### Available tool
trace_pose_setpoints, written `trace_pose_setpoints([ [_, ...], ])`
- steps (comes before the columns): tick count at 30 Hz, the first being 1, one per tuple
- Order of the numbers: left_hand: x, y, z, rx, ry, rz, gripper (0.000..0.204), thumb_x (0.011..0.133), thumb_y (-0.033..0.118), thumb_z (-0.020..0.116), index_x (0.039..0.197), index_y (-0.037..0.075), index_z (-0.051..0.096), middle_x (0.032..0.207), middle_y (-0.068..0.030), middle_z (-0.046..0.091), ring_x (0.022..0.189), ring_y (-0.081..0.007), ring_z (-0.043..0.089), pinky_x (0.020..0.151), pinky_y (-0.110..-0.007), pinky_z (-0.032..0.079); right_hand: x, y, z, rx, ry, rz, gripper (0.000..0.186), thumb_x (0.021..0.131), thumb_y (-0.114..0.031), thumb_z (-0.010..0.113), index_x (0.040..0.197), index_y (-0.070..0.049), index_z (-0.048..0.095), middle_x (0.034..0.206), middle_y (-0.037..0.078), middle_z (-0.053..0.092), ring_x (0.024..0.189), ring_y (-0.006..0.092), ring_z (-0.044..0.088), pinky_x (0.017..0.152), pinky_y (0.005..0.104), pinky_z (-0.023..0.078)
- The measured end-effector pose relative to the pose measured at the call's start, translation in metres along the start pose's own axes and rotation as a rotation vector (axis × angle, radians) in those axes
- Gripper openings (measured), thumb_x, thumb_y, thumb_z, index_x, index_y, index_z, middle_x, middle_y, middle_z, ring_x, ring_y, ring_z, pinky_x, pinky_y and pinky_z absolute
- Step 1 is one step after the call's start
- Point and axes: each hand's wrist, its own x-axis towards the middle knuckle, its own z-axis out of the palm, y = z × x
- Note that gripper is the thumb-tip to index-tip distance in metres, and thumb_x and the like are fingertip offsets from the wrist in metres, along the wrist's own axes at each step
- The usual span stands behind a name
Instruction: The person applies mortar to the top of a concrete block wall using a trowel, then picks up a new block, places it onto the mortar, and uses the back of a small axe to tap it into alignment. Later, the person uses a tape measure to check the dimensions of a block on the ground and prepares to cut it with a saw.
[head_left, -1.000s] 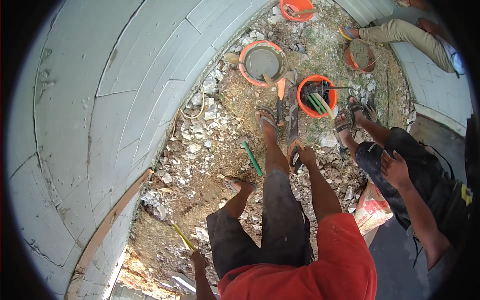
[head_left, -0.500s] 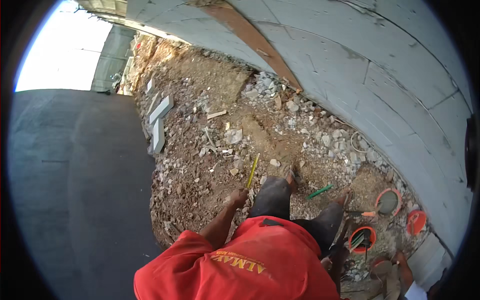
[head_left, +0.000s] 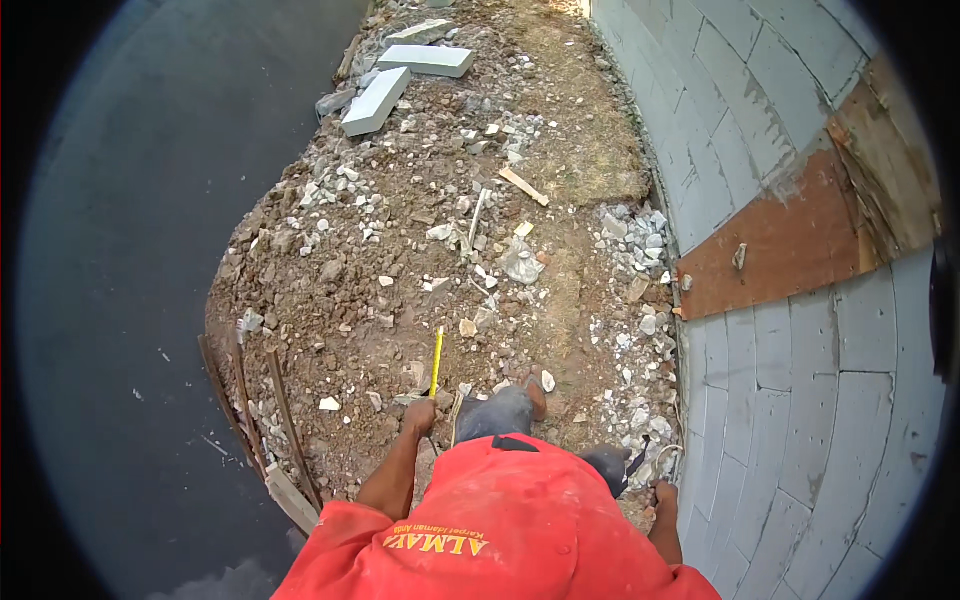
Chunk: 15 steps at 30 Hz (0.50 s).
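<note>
My left hand point(head_left: 421, 412) is closed at the near end of a yellow tape measure point(head_left: 437, 362). A straight length of its blade points away from me over the rubble, and the case is hidden in my grip. My right hand point(head_left: 665, 494) hangs low by the block wall, close to a pale curved strip point(head_left: 669, 458) at the wall's foot. Its fingers are too small and partly hidden to tell how they are held. A thin dark object point(head_left: 637, 461) shows just beside that hand; what it is, I cannot make out.
Rubble and soil point(head_left: 400, 240) cover the strip underfoot. The grey block wall point(head_left: 740, 400), with a brown board point(head_left: 770, 245) against it, runs along the right; a dark smooth surface point(head_left: 150, 300) lies left. White blocks point(head_left: 428, 61) lie ahead, and wooden strips point(head_left: 292, 430) at the left edge.
My view has swung toward the right, along the strip between wall and dark surface. The orange-rimmed buckets and other person's limbs have left the picture. The tape measure is still in my left hand.
</note>
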Motion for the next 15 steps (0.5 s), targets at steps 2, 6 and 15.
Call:
trace_pose_setpoints([
  [2, 0.019, -0.012, -0.032, -0.048, 0.0, -0.122, 0.045, 0.094, 0.035, 0.049, 0.079, -0.003, 0.067, 0.073, -0.0243, 0.067, 0.072, -0.0394, 0.067, 0.066, -0.051, 0.049, -0.022, -0.096, 0.026, 0.022, -0.092, -0.005, 0.006, 0.082, -0.005, 0.062, 0.076, -0.004, 0.06, 0.06, 0.004, 0.053, 0.044, 0.016, 0.048, 0.037, 0.0332, 0.037],
  [6, 0.113, 0.029, -0.118, -0.437, -0.111, -0.504, 0.05, 0.095, 0.041, 0.052, 0.081, -0.004, 0.067, 0.077, -0.0231, 0.067, 0.078, -0.034, 0.068, 0.069, -0.048, 0.05, -0.02, -0.248, 0.087, -0.212, 0.056, -0.392, 0.006, 0.083, -0.008, 0.062, 0.079, -0.004, 0.06, 0.059, 0.001, 0.051, 0.044, 0.015, 0.048, 0.037, 0.03, 0.038],
  [15, 0.248, 0.133, -0.26, -0.906, -0.012, -0.317, 0.04, 0.102, 0.037, 0.051, 0.093, 0.003, 0.069, 0.073, -0.0011, 0.061, 0.066, -0.0112, 0.054, 0.061, -0.031, 0.043, -0.101, -0.641, 0.274, -0.01, -0.704, -0.412, 0.012, 0.093, -0.015, 0.06, 0.102, -0.007, 0.061, 0.058, -0.002, 0.045, 0.047, 0.0123, 0.047, 0.044, 0.0275, 0.041],
])
